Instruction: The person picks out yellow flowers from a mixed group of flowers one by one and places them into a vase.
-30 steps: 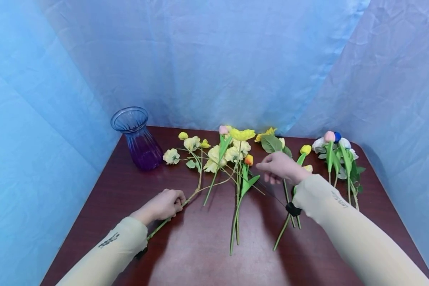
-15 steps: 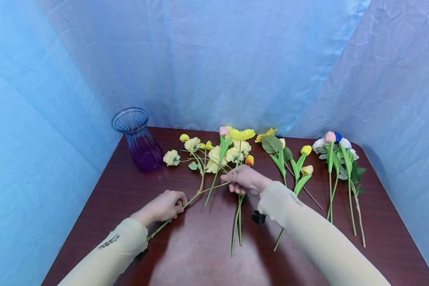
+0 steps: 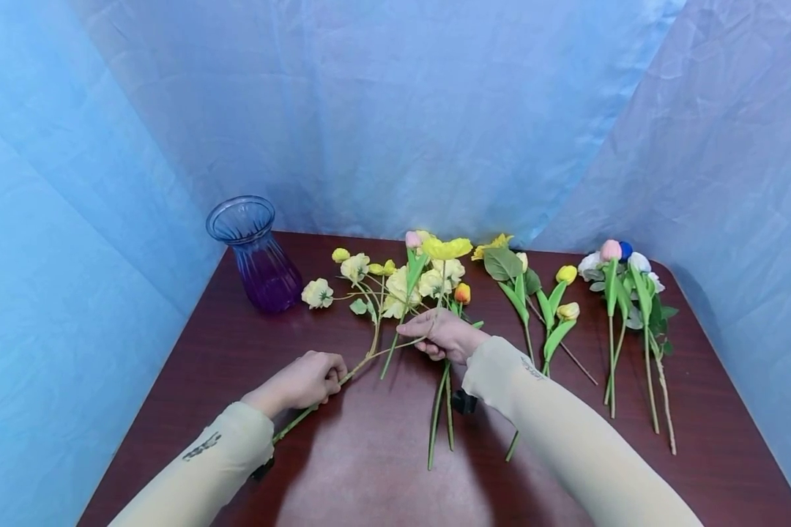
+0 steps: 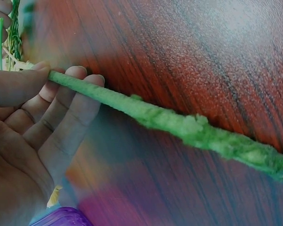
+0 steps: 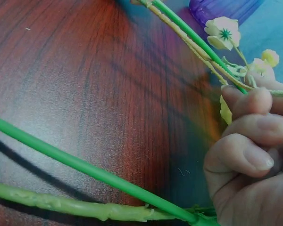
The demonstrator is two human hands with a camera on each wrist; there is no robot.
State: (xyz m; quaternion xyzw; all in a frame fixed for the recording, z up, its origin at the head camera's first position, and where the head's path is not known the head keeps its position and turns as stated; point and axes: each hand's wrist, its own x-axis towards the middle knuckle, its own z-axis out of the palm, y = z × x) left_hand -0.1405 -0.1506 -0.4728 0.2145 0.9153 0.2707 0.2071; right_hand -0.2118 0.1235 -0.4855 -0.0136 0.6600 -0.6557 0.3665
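A: What does the head view show?
B: A branched flower (image 3: 357, 369) slants over the table (image 3: 369, 483), gripped by the left hand (image 3: 303, 380) low on its main stem. The right hand (image 3: 447, 335) is at its right-hand twig (image 3: 400, 345), in front of the orange tulip (image 3: 462, 293). The purple vase (image 3: 266, 274) stands to the left of the blooms.
A: And the left wrist?
B: Thumb and fingertips pinch the green stem, whose thick end sticks out past them. The vase edges in at the bottom.
A: The right wrist?
B: Curled fingers, with the twig apparently pinched at their tips. Two green stems (image 5: 75, 162) cross toward the hand's lower side; I cannot tell whether it touches them.
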